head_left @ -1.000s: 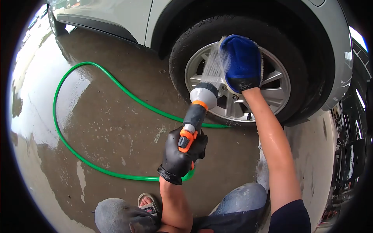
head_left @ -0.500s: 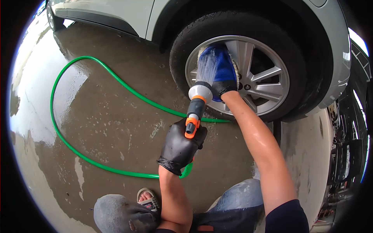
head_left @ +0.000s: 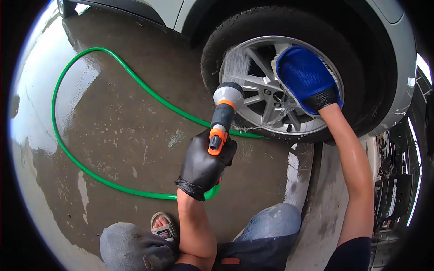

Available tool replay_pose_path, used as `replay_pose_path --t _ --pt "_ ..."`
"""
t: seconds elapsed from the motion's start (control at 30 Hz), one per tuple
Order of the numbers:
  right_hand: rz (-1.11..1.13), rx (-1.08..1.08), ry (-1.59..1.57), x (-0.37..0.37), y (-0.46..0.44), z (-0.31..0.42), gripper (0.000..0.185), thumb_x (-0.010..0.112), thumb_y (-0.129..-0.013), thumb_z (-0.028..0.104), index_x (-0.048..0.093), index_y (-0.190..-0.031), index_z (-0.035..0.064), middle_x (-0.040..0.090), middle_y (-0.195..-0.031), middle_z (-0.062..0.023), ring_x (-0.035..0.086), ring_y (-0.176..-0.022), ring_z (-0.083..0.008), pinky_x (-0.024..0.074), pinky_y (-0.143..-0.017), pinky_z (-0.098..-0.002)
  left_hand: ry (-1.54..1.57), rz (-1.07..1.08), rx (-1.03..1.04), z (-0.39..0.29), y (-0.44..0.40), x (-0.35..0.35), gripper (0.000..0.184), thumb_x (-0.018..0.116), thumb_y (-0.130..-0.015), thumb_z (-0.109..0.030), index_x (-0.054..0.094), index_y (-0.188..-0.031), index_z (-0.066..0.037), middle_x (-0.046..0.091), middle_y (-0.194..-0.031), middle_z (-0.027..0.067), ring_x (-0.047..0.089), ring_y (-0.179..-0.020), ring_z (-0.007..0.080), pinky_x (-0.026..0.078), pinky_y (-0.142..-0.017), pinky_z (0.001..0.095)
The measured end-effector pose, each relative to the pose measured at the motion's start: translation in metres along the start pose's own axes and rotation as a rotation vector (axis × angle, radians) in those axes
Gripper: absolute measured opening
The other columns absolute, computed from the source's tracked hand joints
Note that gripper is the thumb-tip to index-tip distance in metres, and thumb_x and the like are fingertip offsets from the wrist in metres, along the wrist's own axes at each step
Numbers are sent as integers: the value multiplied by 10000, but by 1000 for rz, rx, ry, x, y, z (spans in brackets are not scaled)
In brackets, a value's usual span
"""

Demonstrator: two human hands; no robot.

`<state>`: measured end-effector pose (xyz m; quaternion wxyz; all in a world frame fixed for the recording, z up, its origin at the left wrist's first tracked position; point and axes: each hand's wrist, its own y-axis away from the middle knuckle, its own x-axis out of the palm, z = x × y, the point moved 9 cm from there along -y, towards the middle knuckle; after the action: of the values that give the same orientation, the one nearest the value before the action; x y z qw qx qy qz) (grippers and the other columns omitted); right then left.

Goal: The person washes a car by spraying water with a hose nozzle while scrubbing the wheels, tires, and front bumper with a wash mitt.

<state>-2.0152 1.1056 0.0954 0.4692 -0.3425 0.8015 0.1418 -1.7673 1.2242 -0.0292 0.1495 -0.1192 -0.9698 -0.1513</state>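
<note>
My left hand (head_left: 203, 162), in a black glove, is wrapped round the grip of a spray nozzle (head_left: 224, 110) with orange parts. Water fans out of its head onto the left side of the silver wheel rim (head_left: 266, 83). On the rim's right side lies my right hand (head_left: 312, 81), inside a blue wash mitt (head_left: 303, 70) with a pale fleecy underside. The mitt hides the fingers. Water splashes off the rim beside the mitt's left edge.
A black tyre (head_left: 214, 54) surrounds the rim under the car's pale body (head_left: 402, 49). The green hose (head_left: 149, 90) loops over the wet floor (head_left: 131, 149) on the left. My jeans-clad knees and a sandalled foot (head_left: 162, 226) are at the bottom.
The mitt swept left across the rim, then back to its right side. The nozzle has shifted slightly left, still spraying. The view has shifted a little.
</note>
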Motion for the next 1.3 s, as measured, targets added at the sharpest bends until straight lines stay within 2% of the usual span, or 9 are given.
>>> replay_pose_path --t 0.3,0.53,0.63,0.73,0.8,0.9,1.0,1.07,1.3 --pt "63 136 -118 15 -14 66 372 589 -981 205 617 -1324 63 639 -1361 -164 625 -1256 -325 500 -1077 -448 -175 84 -176 16 1 24 206 694 -863 -172 681 -904 30 674 -684 86 659 -588 173 505 -562 360" --pt "-444 263 60 34 -48 77 337 587 -978 200 651 -1264 34 692 -1258 -171 654 -1183 -332 501 -1056 -417 -138 -43 -138 15 -1 7 197 718 -845 -129 651 -916 42 645 -662 84 650 -573 186 493 -551 339" --pt "-160 596 -538 81 -55 66 368 590 -964 213 644 -1276 25 671 -1283 -206 626 -1197 -380 481 -1058 -454 -105 -67 -110 9 3 1 192 728 -840 -137 655 -895 32 648 -662 80 648 -571 184 491 -550 340" --pt "-234 576 -252 80 -68 77 361 585 -968 207 647 -1276 28 665 -1268 -224 624 -1180 -388 475 -1063 -459 -123 -69 -108 4 6 -4 194 731 -840 -138 655 -906 29 651 -666 83 648 -572 185 485 -548 338" --pt "-169 745 -575 83 -81 76 345 572 -973 199 657 -1253 16 641 -1281 -245 595 -1211 -404 464 -1067 -459 -140 -50 -103 6 5 -5 195 732 -843 -136 654 -923 24 657 -673 86 649 -574 186 481 -545 337" --pt "-301 875 -27 124 -108 98 386 597 -960 212 641 -1279 -2 632 -1301 -247 582 -1222 -421 454 -1082 -450 -91 -88 -97 6 6 -10 217 696 -884 -173 670 -938 36 668 -680 85 657 -595 171 507 -573 344" --pt "44 711 -11 140 -123 120 422 580 -971 207 607 -1346 15 612 -1357 -240 559 -1284 -398 423 -1128 -446 59 -94 -79 6 8 -24 200 701 -870 -158 670 -935 28 669 -680 87 654 -591 164 499 -562 335" --pt "-486 720 -463 106 -83 103 450 569 -978 184 576 -1398 21 595 -1407 -219 540 -1328 -372 392 -1166 -446 46 -83 -64 4 6 -29 189 704 -859 -150 671 -928 22 675 -685 92 659 -594 169 496 -560 334" --pt "-360 446 -312 40 -81 111 298 629 -910 121 674 -1194 42 668 -1222 -209 608 -1191 -356 451 -1066 -455 -87 -60 -156 1 11 -15 178 707 -856 -152 654 -916 6 675 -686 95 661 -595 193 490 -561 338"
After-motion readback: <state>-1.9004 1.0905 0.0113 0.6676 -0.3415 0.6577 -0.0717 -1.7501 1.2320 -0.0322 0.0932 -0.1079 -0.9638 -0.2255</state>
